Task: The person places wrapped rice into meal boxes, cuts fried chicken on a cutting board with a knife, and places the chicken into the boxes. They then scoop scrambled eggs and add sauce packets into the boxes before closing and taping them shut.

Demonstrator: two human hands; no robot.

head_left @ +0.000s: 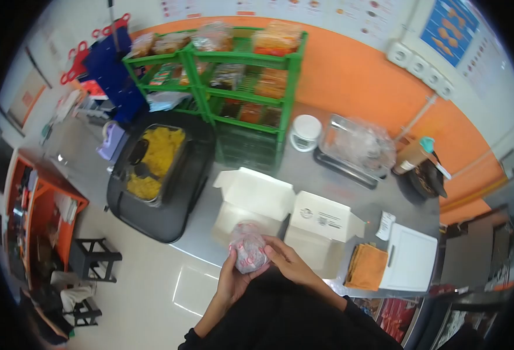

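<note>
Between my two hands is a rounded bundle (249, 249) in whitish wrapping with red print; its contents are hidden. My left hand (232, 281) cups it from the left and below. From the right, my right hand (285, 261) presses its fingers against the wrapping. Just beyond the bundle stands an open white cardboard takeaway box (256, 195), its lid raised and part of its inside hidden by the bundle. To the right, a second open box (327, 217) shows black print inside its lid.
Left on the steel counter, a metal pan of yellow food (162, 153) sits on a black lid-like tray (146, 219). Green racks (245, 57) hold packets behind. A white scale (305, 131), metal tray (350, 169), orange cloth (366, 266) and white cutting board (411, 256) lie rightward.
</note>
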